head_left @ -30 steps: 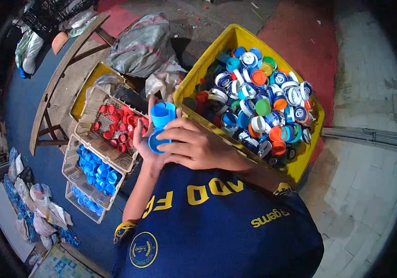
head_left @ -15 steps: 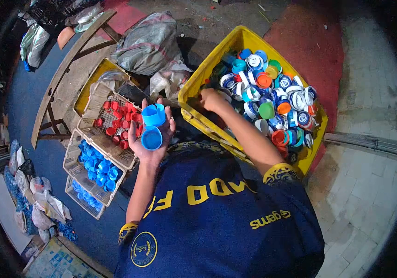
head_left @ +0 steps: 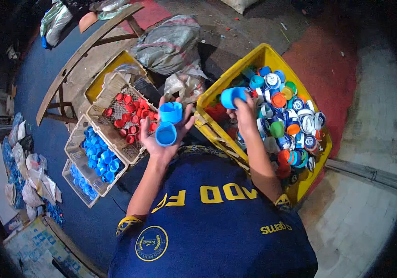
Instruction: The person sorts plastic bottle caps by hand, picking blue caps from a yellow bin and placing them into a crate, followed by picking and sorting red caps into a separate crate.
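My left hand is palm up with its fingers spread around two blue plastic caps. The upper blue cap lies near the fingers, and the lower blue cap shows its hollow side on the palm. Just above the near left side of the yellow crate, my right hand grips another blue cap between thumb and fingers. Inside that crate lies a heap of mixed caps in white, blue, orange, green and teal.
Left of my left hand stand a basket of red caps, a basket of blue caps and a smaller one of lighter blue caps. Beyond them are a grey sack and a curved wooden bench. Plastic bags lie far left.
My right hand has come up out of the yellow crate with a blue cap in its grip. The left hand still holds its two blue caps. The whole view has shifted.
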{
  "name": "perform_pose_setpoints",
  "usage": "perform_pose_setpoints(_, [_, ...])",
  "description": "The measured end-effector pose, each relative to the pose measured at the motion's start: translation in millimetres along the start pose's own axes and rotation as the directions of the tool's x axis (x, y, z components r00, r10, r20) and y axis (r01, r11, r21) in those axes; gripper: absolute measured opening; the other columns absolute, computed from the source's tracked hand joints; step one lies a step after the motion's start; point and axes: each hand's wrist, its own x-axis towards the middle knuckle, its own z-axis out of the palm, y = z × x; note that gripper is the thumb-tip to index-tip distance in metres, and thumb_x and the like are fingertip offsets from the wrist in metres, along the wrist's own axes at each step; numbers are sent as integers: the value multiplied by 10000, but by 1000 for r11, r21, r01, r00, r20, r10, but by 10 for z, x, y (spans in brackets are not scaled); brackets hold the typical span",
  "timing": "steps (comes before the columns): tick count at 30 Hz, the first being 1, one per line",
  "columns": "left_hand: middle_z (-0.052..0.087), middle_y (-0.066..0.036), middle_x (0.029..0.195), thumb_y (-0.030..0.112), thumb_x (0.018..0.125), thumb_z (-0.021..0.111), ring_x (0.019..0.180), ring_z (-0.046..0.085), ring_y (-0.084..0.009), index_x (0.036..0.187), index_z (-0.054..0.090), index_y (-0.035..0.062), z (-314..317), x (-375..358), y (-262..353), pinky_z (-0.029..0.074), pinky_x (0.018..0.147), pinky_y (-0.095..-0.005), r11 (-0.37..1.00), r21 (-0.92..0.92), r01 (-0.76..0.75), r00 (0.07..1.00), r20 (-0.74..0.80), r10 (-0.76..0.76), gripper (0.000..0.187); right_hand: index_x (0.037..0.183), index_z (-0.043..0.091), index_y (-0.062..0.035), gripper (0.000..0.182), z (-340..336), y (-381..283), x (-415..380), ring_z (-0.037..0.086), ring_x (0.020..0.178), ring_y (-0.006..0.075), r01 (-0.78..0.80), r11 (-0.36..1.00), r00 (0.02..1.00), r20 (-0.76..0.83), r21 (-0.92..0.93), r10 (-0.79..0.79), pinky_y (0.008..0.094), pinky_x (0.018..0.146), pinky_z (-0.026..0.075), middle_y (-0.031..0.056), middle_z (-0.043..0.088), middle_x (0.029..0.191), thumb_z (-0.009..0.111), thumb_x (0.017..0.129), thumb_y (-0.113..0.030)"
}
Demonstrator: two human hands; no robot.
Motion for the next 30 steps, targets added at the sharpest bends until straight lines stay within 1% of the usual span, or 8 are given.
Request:
perform_pose_setpoints(1, [362, -192, 1562, 539, 846, 602, 1440, 319, -446, 1536, 371, 209, 56, 13, -29, 277, 1175, -600, 1000, 31, 0, 1000, -24, 0, 799, 1161, 598, -40, 279, 77, 3, -85, 612, 674, 159, 10, 987, 1000, -18, 159, -7, 309, 590, 477, 60, 648, 869, 538, 902, -124])
perform_pose_setpoints(5, [353, -198, 1566, 543, 834, 591, 1464, 268, -462, 1545, 355, 222, 112, 61, -109, 233, 1193, -604, 999, 38, 1, 999, -42, 0, 815, 1136, 626, -56, 290, 518, -52, -510, 630, 845, 143, 126, 950, 987, 64, 285, -150, 296, 711, 522, 40, 653, 1008, 574, 860, -131])
perform_pose_setpoints(9, [358, -198, 1567, 520, 850, 578, 1453, 312, -435, 1563, 313, 214, 18, 36, -129, 241, 1195, -585, 992, 119, -47, 999, -22, 50, 820, 1156, 630, -47, 294, 772, 142, -757, 620, 993, 158, -102, 906, 979, 203, 411, 18, 317, 913, 478, 46, 659, 1075, 606, 886, -161])
perform_pose_setpoints(10, [360, -196, 1567, 513, 853, 576, 1446, 327, -428, 1565, 309, 215, 21, 22, -142, 246, 1195, -578, 989, 136, -60, 998, -13, 62, 816, 1160, 629, -39, 298, 778, 193, -792, 582, 1098, 157, -114, 888, 965, 262, 446, -8, 318, 998, 424, 55, 635, 1151, 619, 895, -174])
perform_pose_setpoints(14, [368, -185, 1568, 491, 861, 572, 1421, 377, -401, 1568, 302, 221, 27, -83, -197, 267, 1192, -548, 976, 181, -121, 992, -21, 127, 803, 1201, 597, -35, 331, 801, 235, -924, 518, 1197, 166, -166, 874, 945, 328, 456, 8, 337, 1060, 372, 74, 569, 1258, 623, 898, -167])
perform_pose_setpoints(21, [402, -164, 1551, 435, 855, 562, 1407, 414, -377, 1572, 295, 178, -34, -490, -152, 304, 1183, -516, 940, 232, -251, 953, -110, 282, 807, 1351, 517, 2, 481, 920, 274, -1173, 519, 1207, 166, -313, 824, 896, 434, 473, 91, 328, 1079, 357, 74, 572, 1259, 593, 895, -131])
perform_pose_setpoints(25, [400, -160, 1555, 439, 871, 526, 1404, 423, -355, 1584, 271, 176, -114, -829, -106, 302, 1189, -483, 889, 326, -322, 909, -155, 386, 801, 1388, 495, -14, 524, 965, 437, -1317, 517, 1226, 176, -508, 750, 802, 549, 423, 234, 328, 1084, 356, 77, 570, 1291, 596, 893, -148])
perform_pose_setpoints(30, [404, -168, 1547, 426, 880, 497, 1367, 459, -344, 1587, 256, 147, -306, -1304, 24, 317, 1180, -472, 833, 365, -416, 840, -196, 506, 797, 1308, 548, -55, 418, 1103, 660, -1493, 557, 1207, 203, -709, 636, 637, 663, 304, 394, 394, 1079, 399, 70, 595, 1271, 591, 914, -191])
